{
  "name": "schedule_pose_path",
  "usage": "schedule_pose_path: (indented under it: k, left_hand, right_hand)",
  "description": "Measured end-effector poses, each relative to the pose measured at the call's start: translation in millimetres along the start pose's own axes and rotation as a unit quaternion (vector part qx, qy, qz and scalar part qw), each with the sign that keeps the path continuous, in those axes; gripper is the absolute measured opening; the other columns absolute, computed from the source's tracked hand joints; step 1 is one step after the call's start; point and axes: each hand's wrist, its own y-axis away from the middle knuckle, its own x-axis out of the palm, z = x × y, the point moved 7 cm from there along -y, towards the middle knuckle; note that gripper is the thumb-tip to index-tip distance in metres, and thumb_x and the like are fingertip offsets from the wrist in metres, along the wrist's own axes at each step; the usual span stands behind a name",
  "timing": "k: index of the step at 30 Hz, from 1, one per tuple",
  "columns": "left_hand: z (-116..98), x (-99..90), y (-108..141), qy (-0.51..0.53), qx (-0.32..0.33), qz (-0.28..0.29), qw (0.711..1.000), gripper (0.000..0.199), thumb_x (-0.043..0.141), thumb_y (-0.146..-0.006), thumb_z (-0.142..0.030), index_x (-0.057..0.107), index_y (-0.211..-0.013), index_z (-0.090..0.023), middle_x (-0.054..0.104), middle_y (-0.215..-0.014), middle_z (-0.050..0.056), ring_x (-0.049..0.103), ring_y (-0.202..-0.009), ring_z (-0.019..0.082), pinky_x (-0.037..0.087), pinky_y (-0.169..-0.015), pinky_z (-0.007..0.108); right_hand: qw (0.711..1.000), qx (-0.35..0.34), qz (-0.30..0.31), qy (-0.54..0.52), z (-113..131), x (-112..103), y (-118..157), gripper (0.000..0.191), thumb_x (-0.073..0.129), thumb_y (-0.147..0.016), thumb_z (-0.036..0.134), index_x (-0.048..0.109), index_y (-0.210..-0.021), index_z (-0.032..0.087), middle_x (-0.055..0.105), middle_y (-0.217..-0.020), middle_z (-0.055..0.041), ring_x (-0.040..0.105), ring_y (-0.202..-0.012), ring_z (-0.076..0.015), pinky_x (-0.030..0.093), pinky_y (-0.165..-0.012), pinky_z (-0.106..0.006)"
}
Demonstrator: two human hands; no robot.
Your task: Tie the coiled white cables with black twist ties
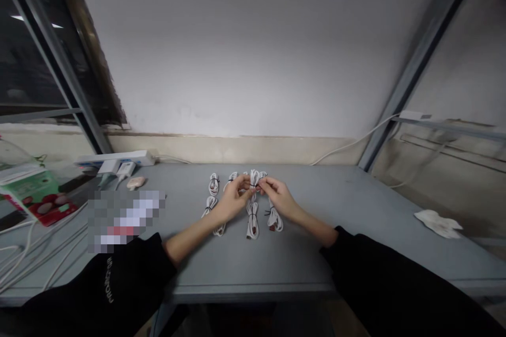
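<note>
Between my two hands a coiled white cable [254, 175] with a dark tie around its middle is held up above the table. My left hand [234, 199] is closed on it from the left. From the right, my right hand [280, 198] pinches at the tied middle of the same coil. More tied white cables lie around and below my hands: one coil [213, 184] at the back left, one [252, 220] nearest the front, another [274, 219] under my right wrist. Several others are partly covered by my hands.
On the left stand a white power strip [138, 157] with plugs, a green and red box [43, 195] and loose white cords. A blurred-out item [126, 221] lies by my left sleeve. A crumpled white tissue [438, 223] rests at the right. Grey metal posts flank the table [343, 258].
</note>
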Motion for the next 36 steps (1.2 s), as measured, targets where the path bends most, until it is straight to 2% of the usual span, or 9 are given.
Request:
schedule_pose_path:
  k: [5, 7, 9, 15, 19, 21, 25, 30, 36]
  left_hand:
    - [-8, 2.5, 4, -0.022, 0.017, 0.004, 1.0, 0.019, 0.063, -0.083, -0.028, 0.057, -0.097, -0.016, 0.065, -0.094, 0.007, 0.061, -0.091, 0.018, 0.047, -0.084, 0.033]
    - [-8, 1.1, 5, -0.031, 0.017, -0.007, 0.999, 0.021, 0.063, -0.083, -0.029, 0.057, -0.098, -0.017, 0.065, -0.094, 0.007, 0.061, -0.089, 0.018, 0.047, -0.081, 0.032]
    - [-8, 0.7, 5, -0.028, 0.017, -0.011, 0.999, 0.022, 0.063, -0.082, -0.029, 0.057, -0.099, -0.016, 0.065, -0.093, 0.007, 0.061, -0.088, 0.017, 0.047, -0.08, 0.031]
    - [-6, 0.2, 2, 0.019, 0.012, -0.01, 1.0, 0.023, 0.064, -0.082, -0.031, 0.057, -0.098, -0.016, 0.067, -0.093, 0.008, 0.061, -0.085, 0.017, 0.046, -0.083, 0.033]
    - [-2, -2.0, 1, 0.05, -0.012, -0.017, 0.999, 0.025, 0.066, -0.08, -0.029, 0.058, -0.099, -0.015, 0.068, -0.096, 0.008, 0.062, -0.089, 0.018, 0.045, -0.086, 0.033]
    - [-2, -2.1, 0, 0.06, -0.012, -0.015, 0.998, 0.025, 0.067, -0.078, -0.029, 0.059, -0.098, -0.015, 0.069, -0.097, 0.008, 0.062, -0.089, 0.018, 0.045, -0.088, 0.033]
    - [-1, -1.8, 1, 0.068, -0.009, -0.016, 0.998, 0.026, 0.068, -0.078, -0.03, 0.061, -0.097, -0.016, 0.069, -0.095, 0.007, 0.062, -0.089, 0.018, 0.045, -0.087, 0.033]
    - [2, -2.4, 1, 0.06, -0.016, -0.032, 0.998, 0.028, 0.069, -0.077, -0.033, 0.062, -0.097, -0.016, 0.069, -0.091, 0.006, 0.06, -0.085, 0.017, 0.045, -0.081, 0.03]
    - [-2, 0.2, 1, 0.049, -0.009, -0.012, 0.999, 0.023, 0.068, -0.079, -0.03, 0.063, -0.096, -0.015, 0.07, -0.092, 0.007, 0.061, -0.085, 0.017, 0.046, -0.08, 0.03]
  right_hand:
    - [0.978, 0.13, 0.05, -0.153, -11, 8, 1, 0.042, 0.058, -0.079, 0.06, 0.053, -0.07, 0.02, 0.046, -0.059, 0.0039, 0.032, -0.046, -0.0081, 0.023, -0.043, -0.024]
    - [0.971, 0.148, 0.054, -0.178, -12, 9, 2, 0.041, 0.06, -0.077, 0.06, 0.052, -0.07, 0.02, 0.045, -0.058, 0.005, 0.029, -0.043, -0.0064, 0.018, -0.041, -0.023]
    - [0.973, 0.138, 0.054, -0.175, -11, 9, 2, 0.042, 0.06, -0.077, 0.061, 0.052, -0.071, 0.02, 0.045, -0.057, 0.0055, 0.03, -0.042, -0.0061, 0.019, -0.04, -0.023]
    - [0.994, 0.063, 0.029, -0.085, -5, 2, 2, 0.041, 0.052, -0.085, 0.06, 0.051, -0.073, 0.021, 0.047, -0.059, 0.0038, 0.037, -0.047, -0.0085, 0.03, -0.044, -0.024]
    - [1.0, -0.021, -0.003, 0.008, 5, -5, 6, 0.029, 0.051, -0.089, 0.049, 0.057, -0.09, 0.021, 0.055, -0.068, 0.001, 0.048, -0.056, -0.0114, 0.04, -0.052, -0.025]
    - [0.993, -0.085, -0.01, 0.08, 13, -6, 8, 0.022, 0.054, -0.089, 0.041, 0.06, -0.097, 0.021, 0.057, -0.073, -0.0001, 0.05, -0.058, -0.0121, 0.043, -0.056, -0.027]
    - [0.966, -0.184, -0.025, 0.18, 25, -7, 12, 0.016, 0.052, -0.092, 0.03, 0.065, -0.098, 0.022, 0.063, -0.081, -0.0035, 0.054, -0.064, -0.014, 0.048, -0.064, -0.03]
    - [0.95, -0.225, -0.014, 0.215, 31, -9, 14, 0.021, 0.048, -0.096, 0.028, 0.068, -0.101, 0.023, 0.067, -0.093, -0.0061, 0.061, -0.075, -0.0154, 0.053, -0.069, -0.031]
    - [0.933, -0.257, -0.004, 0.25, 38, -7, 15, 0.024, 0.047, -0.098, 0.031, 0.069, -0.101, 0.023, 0.069, -0.093, -0.0067, 0.065, -0.085, -0.0177, 0.054, -0.074, -0.033]
